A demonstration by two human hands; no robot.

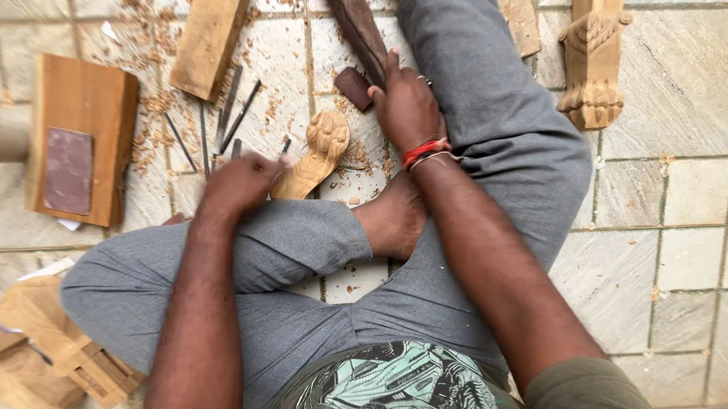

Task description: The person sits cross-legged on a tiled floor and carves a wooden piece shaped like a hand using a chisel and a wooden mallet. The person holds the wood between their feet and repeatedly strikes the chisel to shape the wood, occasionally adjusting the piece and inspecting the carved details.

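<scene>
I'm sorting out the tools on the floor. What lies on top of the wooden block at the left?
A flat, dark reddish-brown rectangular pad lies on the wooden block, covering its lower middle. The wood beneath the pad is hidden; the rest of the block's top shows bare.

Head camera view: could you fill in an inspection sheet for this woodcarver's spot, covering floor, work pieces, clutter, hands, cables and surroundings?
Surface: pale stone tile floor, strewn with wood shavings.
Job's things: small carved paw-shaped wooden piece lying on the floor between the hands; thin metal chisels laid beside it.
Clutter: wooden block with a sanding sheet, a plank, a small dark block, wood offcuts.
Grippers: left hand blurred, at the carved piece's lower end; right hand resting near a dark wooden tool, grip unclear.
Cables: nothing seen.
Surroundings: larger carved paw leg standing apart; the person sits cross-legged, barefoot.
</scene>
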